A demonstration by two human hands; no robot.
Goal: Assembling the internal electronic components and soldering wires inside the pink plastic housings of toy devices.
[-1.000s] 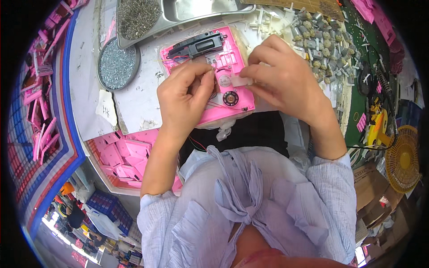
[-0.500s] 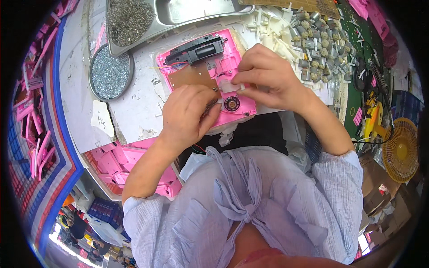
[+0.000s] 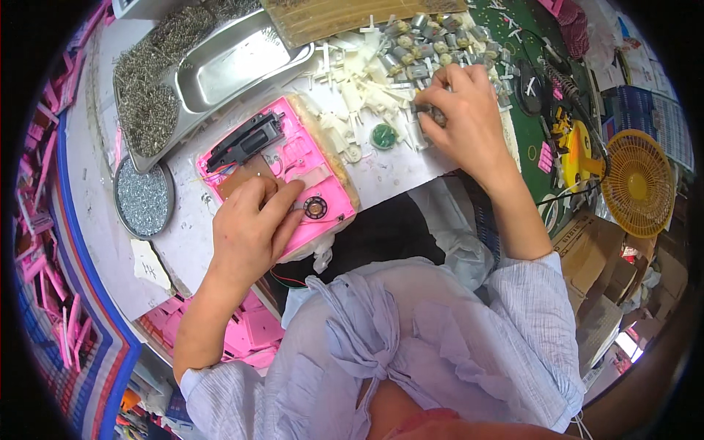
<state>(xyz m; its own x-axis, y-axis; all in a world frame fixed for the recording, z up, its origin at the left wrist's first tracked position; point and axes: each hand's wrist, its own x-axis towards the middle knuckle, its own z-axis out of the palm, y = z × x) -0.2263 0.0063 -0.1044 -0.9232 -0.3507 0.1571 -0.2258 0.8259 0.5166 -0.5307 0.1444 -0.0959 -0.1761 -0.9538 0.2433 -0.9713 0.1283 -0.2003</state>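
A pink plastic housing (image 3: pixel 334 196) lies tilted on the table, on a padded wrapped base. Inside it are a long black plastic part (image 3: pixel 246 139), a brown circuit board (image 3: pixel 249 174), a pale translucent piece (image 3: pixel 315 177) and a round black speaker (image 3: pixel 315 207). My left hand (image 3: pixel 253 224) rests over the board's near end beside the speaker, thumb and fingers pinched; what they hold is hidden. Farther right, my right hand (image 3: pixel 466 121) has its fingertips closed on a small motor (image 3: pixel 434 114), at the near edge of a pile of silver motors (image 3: pixel 407 53).
White plastic pieces (image 3: pixel 370 95) lie heaped near a green round lump (image 3: pixel 383 136). Left are a dish of screws (image 3: pixel 143 198) and a metal tray (image 3: pixel 238 66) with small metal springs (image 3: pixel 150 95). A yellow fan (image 3: pixel 638 183) stands right; pink parts (image 3: pixel 249 326) fill a box below.
My right hand has left the housing and reached right to the motor pile. My left hand stays at the housing. The whole view has shifted, showing the housing farther left.
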